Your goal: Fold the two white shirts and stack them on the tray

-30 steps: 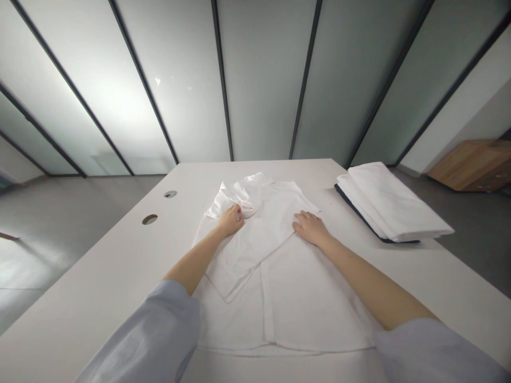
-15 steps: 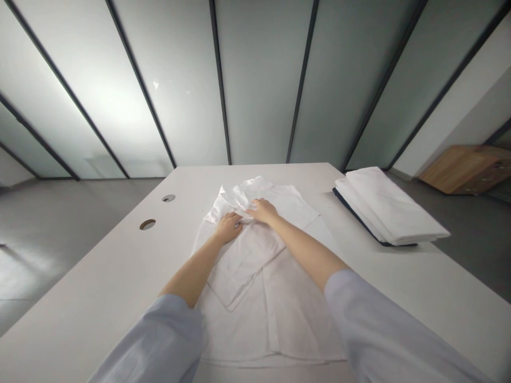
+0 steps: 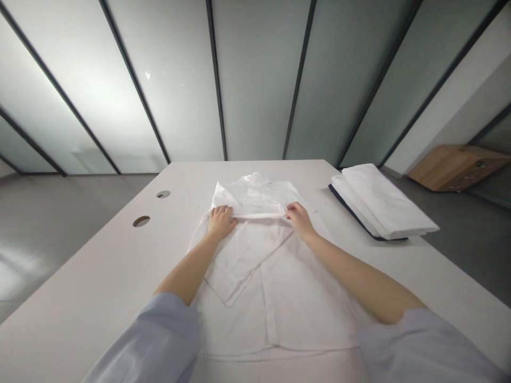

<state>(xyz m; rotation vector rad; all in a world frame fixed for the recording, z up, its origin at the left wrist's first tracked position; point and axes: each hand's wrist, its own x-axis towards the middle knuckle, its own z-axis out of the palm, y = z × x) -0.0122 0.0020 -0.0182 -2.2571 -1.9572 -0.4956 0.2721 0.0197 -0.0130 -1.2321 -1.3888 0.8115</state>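
Pinched tight, the right hand [image 3: 298,219] held one end of the fold [image 3: 259,215] in the white shirt [image 3: 287,303], I could not tell if the left hand [image 3: 221,222] pinched the other end, and the shirt lay long-ways from me on the white table [image 3: 120,255].

The right hand [image 3: 298,219] has moved outward, and the white shirt [image 3: 247,276] now has a straight top fold [image 3: 255,215].

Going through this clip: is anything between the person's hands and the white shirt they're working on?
Nothing visible stands in the way. The left hand and right hand both lie directly on the white shirt. The folded white stack sits apart, to the right on the table.
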